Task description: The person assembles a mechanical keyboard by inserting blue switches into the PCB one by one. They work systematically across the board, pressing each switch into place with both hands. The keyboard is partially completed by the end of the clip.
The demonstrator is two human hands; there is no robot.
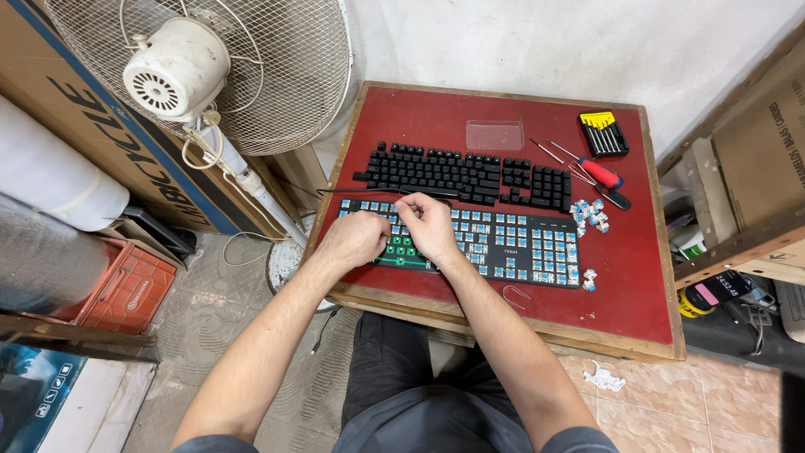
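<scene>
A stripped keyboard base (520,247) with blue switches lies on the red table (637,294); its left part shows bare green board. My left hand (356,237) rests closed on that left end. My right hand (426,225) pinches something small over the same area; what it grips is hidden by the fingers. Behind the base the black keycaps (461,172) lie laid out in keyboard order.
A pile of loose blue switches (589,214), a red-handled screwdriver (597,172), a small screwdriver set (604,132) and a clear plastic lid (495,134) are at the back right. A wire puller (516,294) lies near the front edge. A white fan (201,71) stands to the left.
</scene>
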